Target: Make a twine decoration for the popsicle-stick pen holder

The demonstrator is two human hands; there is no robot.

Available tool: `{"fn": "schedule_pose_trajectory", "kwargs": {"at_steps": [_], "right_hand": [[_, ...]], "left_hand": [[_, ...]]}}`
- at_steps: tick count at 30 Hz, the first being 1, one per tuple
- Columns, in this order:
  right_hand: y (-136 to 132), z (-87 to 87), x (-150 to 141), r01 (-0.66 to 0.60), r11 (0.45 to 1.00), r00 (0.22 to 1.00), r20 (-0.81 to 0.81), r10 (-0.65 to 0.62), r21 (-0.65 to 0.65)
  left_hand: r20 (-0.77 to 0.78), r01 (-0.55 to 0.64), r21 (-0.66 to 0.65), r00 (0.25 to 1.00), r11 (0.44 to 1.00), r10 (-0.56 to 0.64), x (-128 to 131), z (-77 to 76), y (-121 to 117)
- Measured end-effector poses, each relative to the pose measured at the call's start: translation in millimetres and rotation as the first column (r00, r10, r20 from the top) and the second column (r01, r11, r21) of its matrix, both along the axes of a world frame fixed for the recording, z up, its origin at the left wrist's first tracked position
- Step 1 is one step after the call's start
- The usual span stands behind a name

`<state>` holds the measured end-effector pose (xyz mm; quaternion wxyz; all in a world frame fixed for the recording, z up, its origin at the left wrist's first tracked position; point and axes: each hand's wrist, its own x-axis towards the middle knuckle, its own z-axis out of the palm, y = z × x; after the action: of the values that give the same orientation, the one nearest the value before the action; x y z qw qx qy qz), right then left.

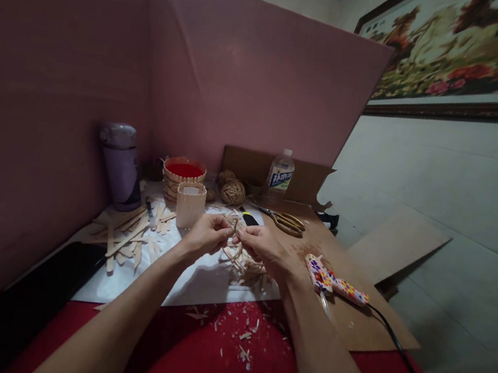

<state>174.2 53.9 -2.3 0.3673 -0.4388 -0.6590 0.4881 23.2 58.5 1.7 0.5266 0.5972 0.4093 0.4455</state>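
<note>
My left hand and my right hand meet over the white paper, fingertips pinched close together. Between them runs a thin tan strand of twine, gripped from both sides; its exact shape is hard to make out. Under and beside my right hand lies a loose tangle of pale twine. Just behind the fingers is a black-and-yellow tool handle. A small cup of wooden sticks stands upright near my left hand, with a larger red-lined stick basket behind it.
Wooden sticks lie scattered at left near a purple bottle. Twine balls, a plastic bottle and scissors are farther back. A flowered glue gun with a cord rests on cardboard. Shavings litter the red cloth.
</note>
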Motion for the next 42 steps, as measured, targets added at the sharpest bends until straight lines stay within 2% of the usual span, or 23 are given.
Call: {"fn": "schedule_pose_trajectory", "kwargs": {"at_steps": [5,7,10,12,13,15,18,19,21,24,26,29,31,32,34,36,37,42], "right_hand": [[1.2,-4.2,2.6,-0.072,0.997,0.996,-0.045,0.071,-0.012],[1.8,-6.1,1.5,-0.033,0.999,0.999,-0.03,0.032,-0.015],[2.0,-7.7,-1.4,0.082,0.997,0.997,-0.01,-0.082,-0.004],[2.1,-8.3,-3.4,0.143,0.989,0.99,-0.022,-0.142,0.028],[2.3,-8.5,-4.3,0.166,0.985,0.985,-0.043,-0.164,0.048],[3.3,-8.9,-6.1,0.214,0.974,0.973,-0.106,-0.206,0.072],[6.2,-9.0,-7.9,0.262,0.965,0.947,-0.198,-0.254,0.015],[7.3,-8.8,-8.0,0.26,0.965,0.94,-0.221,-0.26,-0.029],[9.1,-8.2,-7.4,0.23,0.966,0.927,-0.277,-0.255,-0.119],[10.3,-6.7,-4.5,0.17,0.967,0.898,-0.375,-0.231,-0.188],[10.2,-5.5,-2.6,0.156,0.968,0.89,-0.396,-0.225,-0.198],[8.7,-4.7,-2.8,0.119,0.971,0.919,-0.348,-0.186,-0.205],[6.8,-5.2,-5.3,0.085,0.979,0.946,-0.294,-0.137,-0.184],[5.6,-5.6,-6.9,0.077,0.983,0.956,-0.267,-0.12,-0.166],[3.0,-6.1,-9.6,0.071,0.989,0.971,-0.217,-0.099,-0.131],[0.4,-5.6,-10.6,0.056,0.993,0.98,-0.186,-0.075,-0.108],[-0.7,-4.9,-10.4,0.045,0.994,0.983,-0.175,-0.061,-0.098],[-2.7,0.0,-5.9,-0.025,0.994,0.99,-0.144,0.009,-0.111]], "left_hand": [[-0.106,-0.04,0.098,0.993,0.994,0.05,-1.5,-7.1,6.1],[-0.166,-0.095,0.215,0.977,0.972,0.133,-3.7,-12.1,10.1],[-0.221,-0.174,0.428,0.931,0.887,0.289,-7.5,-15.5,13.4],[-0.229,-0.198,0.472,0.914,0.859,0.336,-8.7,-13.5,12.9],[-0.226,-0.2,0.447,0.918,0.872,0.326,-8.7,-11.5,11.9],[-0.216,-0.166,0.325,0.945,0.931,0.244,-7.3,-7.1,9.2],[-0.217,-0.022,0.116,0.975,0.993,0.047,-2.8,-5.2,5.0],[-0.229,0.025,0.096,0.973,0.995,-0.002,-1.2,-6.7,4.0],[-0.272,0.094,0.141,0.961,0.986,-0.052,1.3,-12.2,3.1],[-0.345,0.165,0.231,0.935,0.959,-0.078,2.1,-19.0,3.1],[-0.352,0.138,0.277,0.935,0.951,-0.034,0.6,-18.2,3.4],[-0.204,-0.095,0.343,0.964,0.934,0.173,-2.3,-10.6,4.0],[-0.078,-0.217,0.261,0.966,0.941,0.245,-3.0,-6.1,3.8],[-0.043,-0.208,0.188,0.975,0.96,0.22,-2.8,-4.7,3.4],[-0.011,-0.079,0.072,0.997,0.994,0.08,-2.0,-4.0,2.1],[-0.012,0.053,0.033,0.999,0.998,-0.053,-1.2,-4.7,0.9],[-0.027,0.084,0.033,0.996,0.996,-0.083,-1.1,-5.0,0.6],[-0.09,0.072,0.055,0.994,0.996,-0.067,-3.9,-4.2,3.0]]}}
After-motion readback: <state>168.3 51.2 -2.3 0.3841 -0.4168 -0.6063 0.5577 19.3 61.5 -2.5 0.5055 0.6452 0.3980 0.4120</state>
